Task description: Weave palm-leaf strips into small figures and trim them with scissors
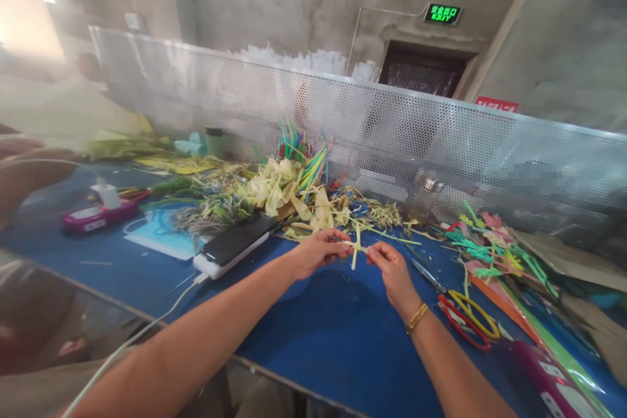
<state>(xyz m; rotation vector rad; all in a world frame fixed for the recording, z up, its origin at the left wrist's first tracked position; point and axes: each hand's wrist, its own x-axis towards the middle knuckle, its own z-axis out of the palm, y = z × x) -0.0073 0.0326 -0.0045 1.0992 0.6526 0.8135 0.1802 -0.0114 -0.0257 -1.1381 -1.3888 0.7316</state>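
Observation:
Between my two hands, above the blue tabletop [313,333], is a small pale-yellow cross of folded strips [357,248]. My left hand [318,253] pinches its left arm between thumb and fingers. The right arm of the cross is pinched by my right hand [389,268], with a gold bracelet [417,319] at the wrist. One strip end points up and another points down, both free. Just beyond my hands lies a heap of pale dried husks [279,186] and thin strips. Scissors with red and yellow handles [470,320] rest right of my right hand.
A black phone on a white power bank [238,245], with a cable, lies to the left. Purple devices [100,214] sit at both sides. A glass jar [426,196] stands by the perforated metal screen [392,117]. Colourful cut-outs [499,245] lie right. Another person's arm [34,176] is at far left.

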